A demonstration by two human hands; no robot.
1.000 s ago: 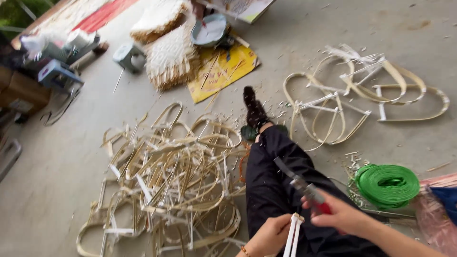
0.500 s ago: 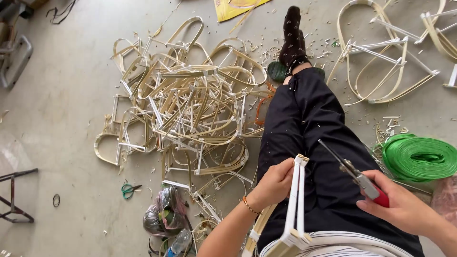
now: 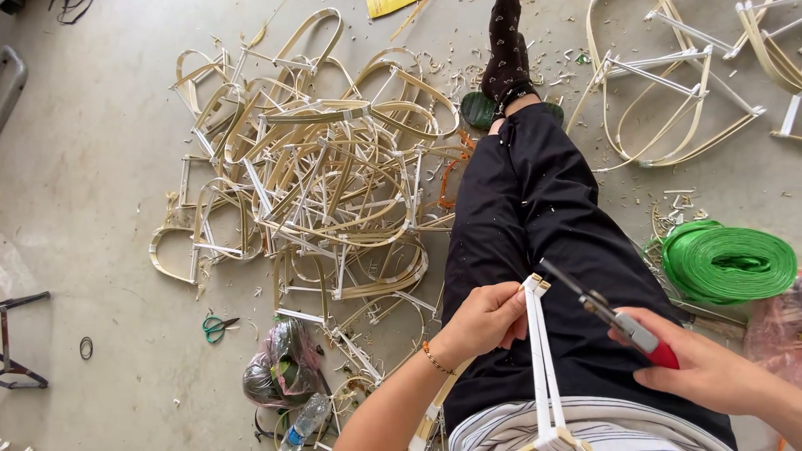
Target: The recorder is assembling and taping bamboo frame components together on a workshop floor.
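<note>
Head view, looking down on a seated person's lap. Landmark: the black-trousered leg (image 3: 535, 242), stretched out over a concrete floor (image 3: 92, 167).

Left hand (image 3: 484, 321), above the thigh, fingers closed around the top of a pale strip frame (image 3: 541, 359). The frame stands nearly upright over the lap, its upper corner at the fingertips, its lower end near the striped shirt hem (image 3: 585, 426).

Right hand (image 3: 710, 376), just right of the leg, wrapped shut on red-handled pliers (image 3: 618, 321). The pliers' tip points up-left toward the frame's top corner, close to it; contact cannot be told.

Left of the leg: a big tangled pile of bent frames (image 3: 326, 184). Below the pile, green scissors (image 3: 219, 326), a crumpled plastic bag (image 3: 280, 372) and a bottle (image 3: 305, 418).

Right of the leg: a green tape roll (image 3: 731, 263), near the knee. Further up, more frames (image 3: 668, 92) lying loose.

At the leg's far end, a dark patterned sock (image 3: 505, 50), with a green sandal (image 3: 480, 108) beside the ankle. Offcuts are scattered around.
</note>
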